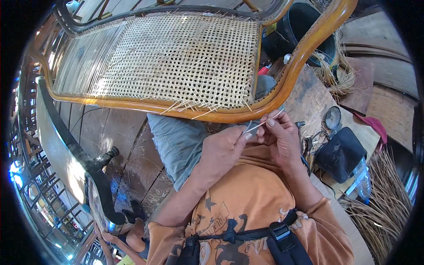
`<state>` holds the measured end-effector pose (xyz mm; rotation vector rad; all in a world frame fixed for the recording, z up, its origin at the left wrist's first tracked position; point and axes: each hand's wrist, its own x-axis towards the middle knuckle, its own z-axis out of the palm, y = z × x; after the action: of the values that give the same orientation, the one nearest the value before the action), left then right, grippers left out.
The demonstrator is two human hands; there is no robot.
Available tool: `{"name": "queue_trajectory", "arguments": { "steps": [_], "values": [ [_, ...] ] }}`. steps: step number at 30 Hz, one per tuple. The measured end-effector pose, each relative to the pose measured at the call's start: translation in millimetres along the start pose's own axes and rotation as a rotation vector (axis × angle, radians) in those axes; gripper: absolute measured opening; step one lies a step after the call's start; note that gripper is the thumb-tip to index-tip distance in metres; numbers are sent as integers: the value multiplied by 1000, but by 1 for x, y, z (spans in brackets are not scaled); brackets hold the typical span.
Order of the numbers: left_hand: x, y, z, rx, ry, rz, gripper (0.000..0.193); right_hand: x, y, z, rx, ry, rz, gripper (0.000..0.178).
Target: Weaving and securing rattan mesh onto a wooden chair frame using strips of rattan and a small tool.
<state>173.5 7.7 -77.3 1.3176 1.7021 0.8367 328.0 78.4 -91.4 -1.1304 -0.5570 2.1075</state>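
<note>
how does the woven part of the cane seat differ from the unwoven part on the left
The woven part is an open grid of crossing strands; the unwoven part has only parallel strands running one way. The woven part ends in loose strand tips along the near edge of the orange wooden frame; the unwoven part's strands lie tidy there. Both share the same pale cane and frame.

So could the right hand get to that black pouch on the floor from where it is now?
Probably yes. The right hand pinches a cane strip, and the black pouch lies just to its right, with nothing between them. It would likely have to let go of the strip first.
</note>
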Motion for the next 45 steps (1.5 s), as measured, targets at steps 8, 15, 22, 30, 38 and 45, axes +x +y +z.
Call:
{"name": "queue_trajectory", "arguments": {
  "steps": [8,15,22,30,38,45],
  "values": [
    [3,-1,-16,-605,-292,-662,22,22,-1,1,-300,5,-74,9],
    [3,-10,-14,-709,-149,-697,17,33,-4,-1,-208,36,41,12],
    [5,-14,-11,-300,-169,-580,24,52,-23,21,-160,-51,-114,13],
    [36,5,-31,628,-153,-286,29,112,-73,45,-1637,-723,-673,10],
    [65,5,-29,836,-304,-201,24,133,-59,37,-2273,-709,-346,11],
    [72,2,-32,949,-306,-197,20,127,-55,45,-2247,-653,-191,18]
  ]
}}
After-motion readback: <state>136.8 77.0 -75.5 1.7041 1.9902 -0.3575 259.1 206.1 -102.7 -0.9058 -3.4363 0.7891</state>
